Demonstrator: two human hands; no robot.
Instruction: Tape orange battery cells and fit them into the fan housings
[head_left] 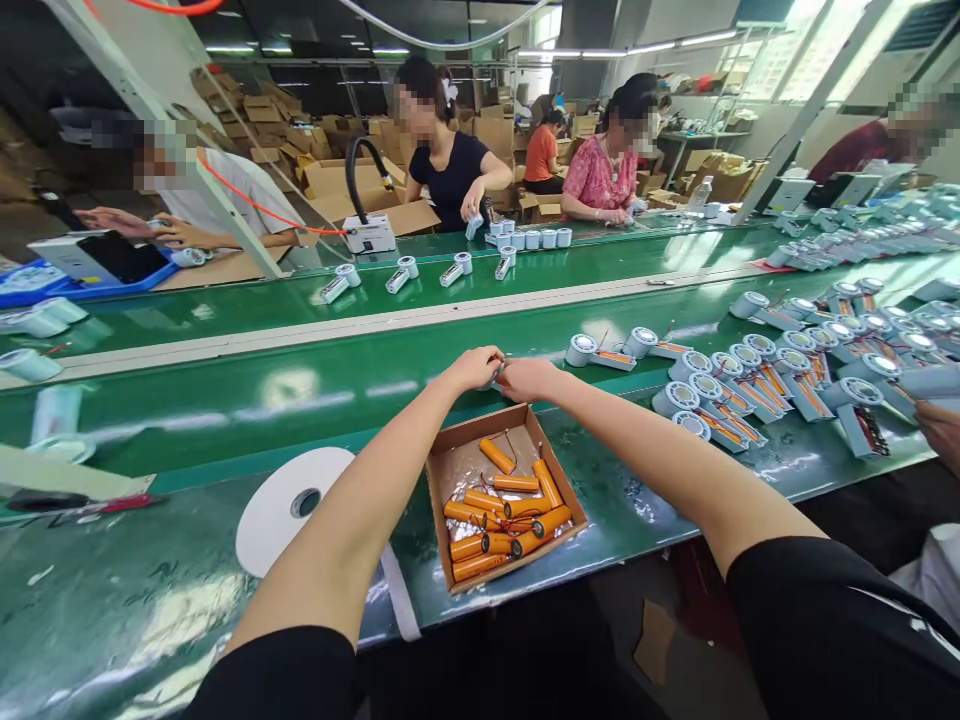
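At the far left of the green workbench [112, 600] lies a big roll of white tape [289, 508], flat on its side with a strip trailing toward the near edge. Just right of it, the left hand [474, 367] reaches out over the belt and meets the right hand [529, 379]; the fingertips of both close together on one small pale part [498, 376], pinched between them above the far edge of the cardboard box [457, 455]. What the part is cannot be made out (the fingers hide nearly all of it).

Below the hands, the open box holds a loose heap of orange batteries [504, 520] with thin wires, some lying across others. To the right, pale blue fan units [720, 395] lie in rows on the bench, a few with orange batteries showing in their open handles. At the far right edge another person's hand [941, 430] rests near those units. Other workers sit across the belts.

The risk, as I judge it, is in the grip: the part is small and held only at the fingertips, so a slip could drop it into the box among the batteries or onto the belt. The tangled wires could also snag and drag a neighbouring battery out when one is lifted.
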